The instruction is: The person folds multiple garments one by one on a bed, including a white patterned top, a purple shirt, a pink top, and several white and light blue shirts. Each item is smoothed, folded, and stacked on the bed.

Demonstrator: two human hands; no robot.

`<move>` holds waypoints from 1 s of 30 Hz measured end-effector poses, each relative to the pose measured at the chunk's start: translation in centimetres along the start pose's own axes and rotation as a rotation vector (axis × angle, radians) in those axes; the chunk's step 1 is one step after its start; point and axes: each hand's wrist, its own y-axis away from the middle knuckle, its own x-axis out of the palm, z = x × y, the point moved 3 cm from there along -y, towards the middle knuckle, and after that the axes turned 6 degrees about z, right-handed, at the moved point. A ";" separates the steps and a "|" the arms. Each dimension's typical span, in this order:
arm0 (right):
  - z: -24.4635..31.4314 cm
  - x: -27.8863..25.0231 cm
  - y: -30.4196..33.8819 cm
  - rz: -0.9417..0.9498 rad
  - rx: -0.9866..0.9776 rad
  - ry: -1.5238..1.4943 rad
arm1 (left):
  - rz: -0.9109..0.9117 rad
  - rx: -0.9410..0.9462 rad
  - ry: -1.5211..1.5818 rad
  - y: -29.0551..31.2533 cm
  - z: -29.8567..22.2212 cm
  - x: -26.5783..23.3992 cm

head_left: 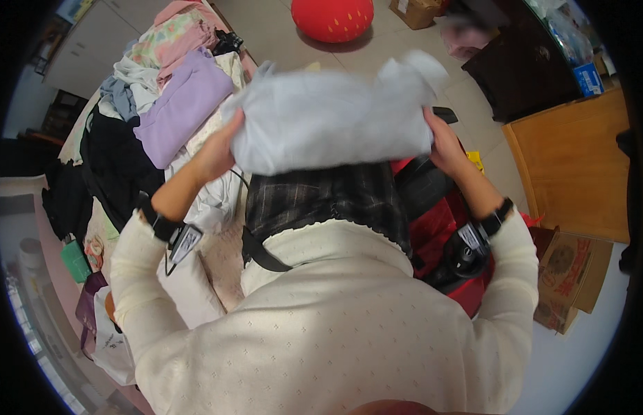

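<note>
The person holds a pale blue garment (328, 121) up in front of the chest, bunched into a loose roll, the left hand (218, 152) closed on one end and the right hand (442, 142) closed on the other. It looks partly gathered, not yet a neat fold. To the left, on the bed (221, 263), a heap of clothes remains unsorted: a lilac sweater (183, 104), black garments (114, 162), pink and floral pieces (176, 31). Judging by that heap, most of the work is left.
</note>
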 end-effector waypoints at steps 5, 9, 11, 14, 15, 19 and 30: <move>-2.1 2.1 -7.8 -0.095 0.222 -0.185 | -0.036 -0.149 0.049 -4.8 0.7 -2.2; -4.2 3.4 -8.6 -0.165 0.269 0.099 | -0.280 -0.215 -0.329 -4.3 3.8 -3.2; -4.1 4.0 -7.6 -0.222 0.238 -0.022 | -0.358 -0.236 -0.263 -2.5 4.3 -2.3; -3.2 5.0 -3.8 -0.108 0.350 -0.038 | -0.350 -0.306 -0.163 1.7 4.9 0.5; -3.3 5.6 -1.9 -0.029 0.385 -0.030 | -0.355 -0.384 -0.191 3.3 5.4 1.2; -4.7 5.8 4.7 -0.146 0.142 0.750 | -0.418 -0.335 -0.295 7.4 8.0 1.9; -7.8 3.4 2.3 0.005 -0.502 1.695 | 0.009 0.669 -1.816 4.4 6.4 -0.7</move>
